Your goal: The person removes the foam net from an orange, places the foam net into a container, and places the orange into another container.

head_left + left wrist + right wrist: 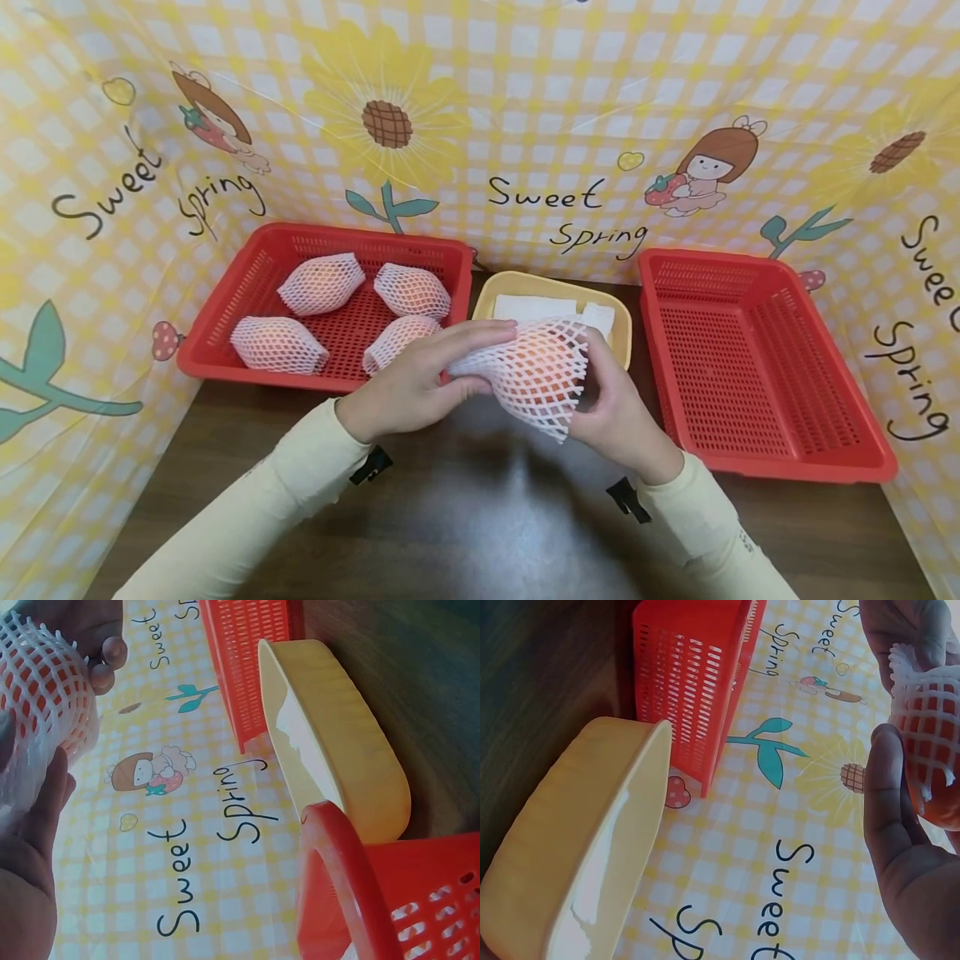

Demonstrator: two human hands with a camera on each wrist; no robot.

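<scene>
Above the middle of the table, both hands hold a round orange fruit partly inside a white foam net sleeve. My left hand pinches the gathered end of the sleeve between thumb and fingers. At the sleeve's wide, flared end, my right hand grips the fruit, its fingers partly hidden behind the netting. The right wrist view shows bare orange skin below the net's edge. Several more netted fruits lie in the red basket at the left.
Behind the hands sits a yellow tray with folded white sheets in it. A second red basket stands at the right, with no fruit inside. Checked cloth rises behind and along both sides of the dark wooden table.
</scene>
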